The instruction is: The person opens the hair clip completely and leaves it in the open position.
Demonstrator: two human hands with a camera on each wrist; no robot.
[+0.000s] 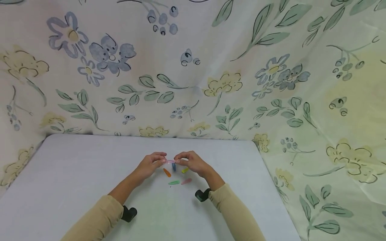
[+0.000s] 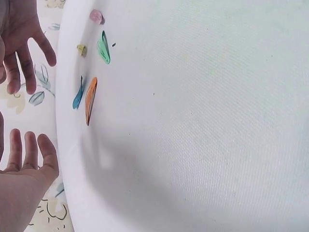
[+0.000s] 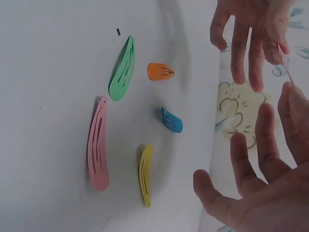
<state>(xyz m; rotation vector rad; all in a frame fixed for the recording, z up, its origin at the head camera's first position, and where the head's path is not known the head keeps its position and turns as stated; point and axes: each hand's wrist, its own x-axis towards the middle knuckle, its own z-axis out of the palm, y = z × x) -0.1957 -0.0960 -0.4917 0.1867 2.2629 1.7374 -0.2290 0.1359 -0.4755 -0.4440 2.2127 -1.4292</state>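
A thin pink strip (image 3: 286, 65) is stretched between my two hands above the table; its exact kind is too small to tell. One end is pinched between thumb and forefinger of my left hand (image 1: 151, 164), the other by my right hand (image 1: 194, 163). The remaining fingers of both hands are spread in the right wrist view. Below them lie snap hair clips: orange (image 3: 160, 72), blue (image 3: 172, 121), yellow (image 3: 146, 176), green (image 3: 122, 70) and pink (image 3: 98, 147). The left wrist view hides the strip.
The clips lie loosely grouped on a white table (image 1: 81, 160). A tiny dark speck (image 3: 118, 32) is beside the green clip. Behind the table's far edge hangs a flowered cloth (image 1: 193, 73), which also covers the right side. Black camera mounts (image 1: 129, 214) sit at both wrists.
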